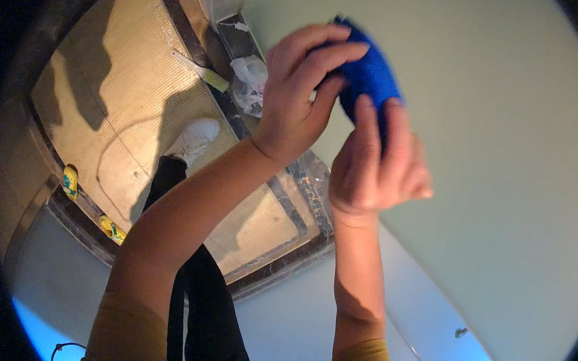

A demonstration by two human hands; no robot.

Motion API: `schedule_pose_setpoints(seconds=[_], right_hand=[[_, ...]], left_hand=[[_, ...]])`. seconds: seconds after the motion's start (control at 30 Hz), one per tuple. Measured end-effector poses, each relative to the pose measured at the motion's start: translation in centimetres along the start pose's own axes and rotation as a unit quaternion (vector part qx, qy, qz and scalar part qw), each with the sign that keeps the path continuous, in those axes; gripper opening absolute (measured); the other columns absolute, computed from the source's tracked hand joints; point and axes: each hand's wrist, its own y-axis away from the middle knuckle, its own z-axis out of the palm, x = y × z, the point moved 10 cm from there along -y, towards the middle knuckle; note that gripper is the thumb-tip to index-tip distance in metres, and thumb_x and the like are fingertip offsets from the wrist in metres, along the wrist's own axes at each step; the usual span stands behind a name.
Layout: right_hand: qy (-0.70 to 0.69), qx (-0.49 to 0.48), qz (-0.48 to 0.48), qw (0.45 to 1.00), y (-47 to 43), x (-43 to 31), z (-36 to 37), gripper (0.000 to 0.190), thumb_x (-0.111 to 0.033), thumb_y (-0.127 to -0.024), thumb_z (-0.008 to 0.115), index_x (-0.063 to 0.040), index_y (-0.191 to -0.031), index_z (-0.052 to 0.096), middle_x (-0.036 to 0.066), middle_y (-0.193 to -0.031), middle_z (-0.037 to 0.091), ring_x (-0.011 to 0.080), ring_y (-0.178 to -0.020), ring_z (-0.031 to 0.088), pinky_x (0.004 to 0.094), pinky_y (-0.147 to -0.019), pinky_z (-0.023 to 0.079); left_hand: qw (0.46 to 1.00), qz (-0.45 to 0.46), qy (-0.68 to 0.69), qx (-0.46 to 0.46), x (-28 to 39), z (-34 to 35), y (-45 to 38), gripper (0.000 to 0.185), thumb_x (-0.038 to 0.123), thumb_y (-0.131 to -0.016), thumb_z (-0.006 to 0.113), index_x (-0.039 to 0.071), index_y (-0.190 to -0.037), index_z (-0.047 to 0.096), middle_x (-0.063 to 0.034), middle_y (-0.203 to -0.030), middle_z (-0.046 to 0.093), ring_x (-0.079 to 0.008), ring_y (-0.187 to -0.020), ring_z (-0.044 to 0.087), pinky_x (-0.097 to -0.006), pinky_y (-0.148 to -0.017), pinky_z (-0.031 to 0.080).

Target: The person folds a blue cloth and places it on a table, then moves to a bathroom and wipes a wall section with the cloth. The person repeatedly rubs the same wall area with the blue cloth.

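Note:
Both hands are raised in front of a pale, smooth wall panel (492,144) and hold one bunched blue cloth (374,73). My left hand (305,86) grips its upper left part, the fingertips lying over the fabric. Lower down, my right hand (378,161) pinches the cloth's bottom end between its fingers. The cloth is folded and slightly blurred, and part of it is hidden behind the fingers.
On the ribbed tan floor (126,68) lies a white-handled scrub brush (201,71). Beside it, a clear plastic bag (249,84) sits on the dark stone edging. Yellow clogs (71,183) stand lower left, near a white shoe (195,136). A metal handle (461,333) is at lower right.

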Motion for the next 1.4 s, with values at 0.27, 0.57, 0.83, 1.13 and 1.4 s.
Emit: schedule_pose_setpoints(seconds=[0.27,0.57,0.83,1.13,1.4], right_hand=[[-0.013,-0.071,-0.058,0.996,2.9,-1.8,4.9,0.027,-0.019,-0.078,0.058,-0.016,-0.103,0.069,-0.001,-0.109,0.063,0.0115,-0.085,0.057,0.0277,-0.068,0.031],[-0.031,-0.054,-0.031,0.998,1.0,-2.5,5.9,0.029,-0.016,-0.072,0.063,-0.017,-0.099,0.07,-0.001,-0.108,0.063,0.0117,-0.089,0.055,0.0279,-0.071,0.031],[-0.042,0.015,-0.047,0.998,-5.6,-6.1,8.2,0.029,-0.019,-0.075,0.058,-0.016,-0.103,0.066,-0.002,-0.111,0.06,0.0124,-0.09,0.055,0.0269,-0.076,0.032],[-0.071,-0.186,-0.08,0.977,9.8,-4.0,13.0,0.032,-0.018,-0.074,0.058,-0.013,-0.105,0.067,0.0,-0.115,0.059,0.013,-0.093,0.054,0.0276,-0.072,0.034],[-0.026,-0.045,-0.007,0.999,2.5,0.5,2.2,0.03,-0.011,-0.066,0.072,-0.02,-0.094,0.074,-0.003,-0.111,0.063,0.0095,-0.085,0.054,0.0272,-0.074,0.03]], left_hand=[[0.999,-0.038,-0.014,-0.019,-4.9,1.1,2.3,0.036,-0.001,-0.071,0.062,0.015,-0.104,0.065,-0.0068,-0.111,0.056,-0.0278,-0.106,0.051,-0.0385,-0.09,0.038],[0.998,-0.047,-0.05,-0.01,-6.6,0.2,1.2,0.038,0.001,-0.074,0.062,0.016,-0.109,0.063,-0.0042,-0.11,0.057,-0.0247,-0.106,0.053,-0.0371,-0.091,0.037],[0.988,0.069,-0.104,0.09,-8.1,-2.7,-5.0,0.032,0.01,-0.086,0.054,0.01,-0.117,0.058,-0.0094,-0.118,0.056,-0.0268,-0.114,0.05,-0.0385,-0.1,0.037],[0.976,-0.176,-0.089,-0.092,-14.3,4.2,9.9,0.037,0.002,-0.074,0.061,0.014,-0.109,0.06,-0.0059,-0.114,0.057,-0.0261,-0.108,0.052,-0.0398,-0.093,0.037],[1.0,0.017,0.004,0.024,-2.2,0.9,1.9,0.036,0.003,-0.069,0.066,0.014,-0.103,0.063,-0.0046,-0.11,0.058,-0.0232,-0.102,0.053,-0.0379,-0.088,0.036]])
